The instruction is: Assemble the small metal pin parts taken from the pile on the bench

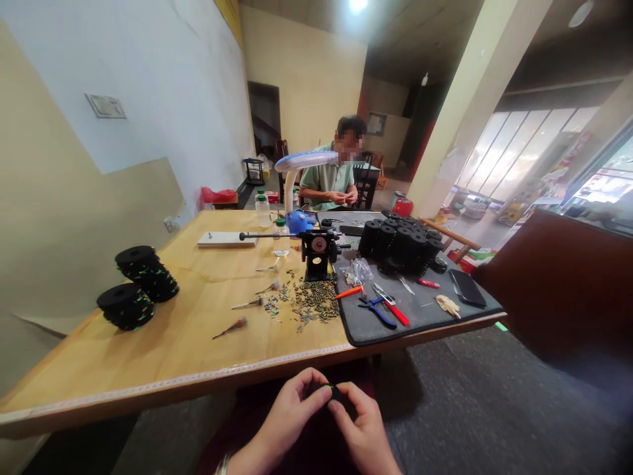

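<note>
Below the table's front edge, over my lap, my left hand (295, 410) and my right hand (362, 422) meet at the fingertips. Both pinch a small dark piece with a green spot (334, 392); fingers cover most of it, so its kind does not show. Beyond them on the wooden table lies a scatter of small striped metallic-looking pieces (316, 303). A black hand-cranked winder (316, 254) with a long rod stands behind that scatter. Several thin-tipped bottles or brushes (237, 324) lie to its left.
Two black spools with green bits (126, 307) stand at left. On the grey mat (356, 333) are blue pliers (378, 311), red-handled scissors (395, 310), an orange tool (349, 292), a phone (467, 288) and many black rolls (405, 244). A lamp (306, 160) and a seated person (324, 178) are behind.
</note>
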`<state>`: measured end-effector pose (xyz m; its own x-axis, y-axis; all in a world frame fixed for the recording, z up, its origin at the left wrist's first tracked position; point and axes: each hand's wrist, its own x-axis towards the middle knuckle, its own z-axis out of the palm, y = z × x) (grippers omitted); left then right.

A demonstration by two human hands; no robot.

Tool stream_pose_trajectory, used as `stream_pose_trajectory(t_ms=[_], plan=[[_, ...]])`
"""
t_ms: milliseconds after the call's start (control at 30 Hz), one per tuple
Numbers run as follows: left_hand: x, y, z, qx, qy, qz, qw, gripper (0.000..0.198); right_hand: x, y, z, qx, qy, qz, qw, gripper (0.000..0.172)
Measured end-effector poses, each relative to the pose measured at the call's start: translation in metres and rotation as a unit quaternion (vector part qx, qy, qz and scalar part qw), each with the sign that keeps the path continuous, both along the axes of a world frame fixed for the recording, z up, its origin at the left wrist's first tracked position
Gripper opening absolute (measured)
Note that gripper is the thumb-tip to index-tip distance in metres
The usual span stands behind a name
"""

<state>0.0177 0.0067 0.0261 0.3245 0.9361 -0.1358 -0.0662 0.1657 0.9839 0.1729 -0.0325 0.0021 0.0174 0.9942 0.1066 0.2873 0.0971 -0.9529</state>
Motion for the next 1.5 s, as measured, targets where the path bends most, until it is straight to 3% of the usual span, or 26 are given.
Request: stream_pose_trajectory(t_ms=[267,433,600,833,967,1233,1500], plan=[[-0.003,0.004,-0.004,-0.128,-0.059,0.002,0.99,0.023,0.008,-0.005,0.004,0.048,-0.12,0.031,0.991,0.012],[-0.005,0.008,-0.006,-0.163,-0.092,0.009,0.982,0.029,0.01,-0.007,0.003,0.022,-0.119,0.034,0.992,0.014],[-0.023,0.017,0.001,-0.183,-0.144,0.089,0.968,0.028,0.027,-0.006,-0.004,-0.037,-0.043,0.006,0.998,0.023],[-0.062,0.022,0.006,-0.221,-0.231,0.216,0.923,0.006,0.065,0.0,-0.025,-0.106,0.077,-0.073,0.989,0.032],[-0.077,0.02,0.003,-0.221,-0.245,0.268,0.905,0.012,0.081,0.003,-0.038,-0.155,0.117,-0.094,0.976,0.04],[-0.103,0.015,0.013,-0.22,-0.234,0.321,0.891,0.021,0.118,0.005,-0.051,-0.204,0.101,-0.172,0.958,0.042],[-0.123,0.013,0.018,-0.225,-0.231,0.351,0.879,0.026,0.169,-0.003,-0.087,-0.228,0.104,-0.282,0.926,0.043]])
